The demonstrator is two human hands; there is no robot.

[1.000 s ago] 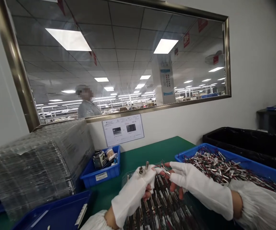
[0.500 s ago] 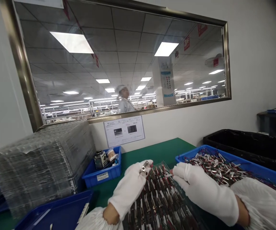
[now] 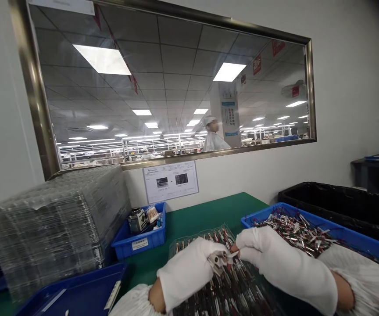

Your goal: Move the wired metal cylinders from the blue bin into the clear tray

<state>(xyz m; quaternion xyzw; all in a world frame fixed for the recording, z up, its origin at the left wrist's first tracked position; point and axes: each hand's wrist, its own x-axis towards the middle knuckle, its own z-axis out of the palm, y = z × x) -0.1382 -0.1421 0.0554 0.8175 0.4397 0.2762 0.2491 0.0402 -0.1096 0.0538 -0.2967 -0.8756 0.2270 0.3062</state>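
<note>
My left hand [image 3: 189,270], in a white glove with bare fingertips, is closed around a few small silver metal parts [image 3: 218,260] with round ends. My right hand [image 3: 280,263], gloved the same way, meets it from the right, thumb and fingers pinched on a thin, pale strip-like piece [image 3: 233,254] that touches or nearly touches the silver parts. Below both hands lies a clear plastic tray [image 3: 175,242] filled with rows of slim silver parts with red wires. Much of its middle is hidden by my hands.
A blue bin [image 3: 247,220] of loose wired parts stands right, before a black-lined container [image 3: 308,186]. Left are stacked clear trays [image 3: 91,219], a small blue box [image 3: 140,248] with a bottle and swabs, and a blue tray [image 3: 84,294]. Behind the window, a person walks.
My left hand has moved right and turned, bringing the silver parts up to my right hand's fingertips. More of the tray's far-left corner shows. The person behind the window has moved right.
</note>
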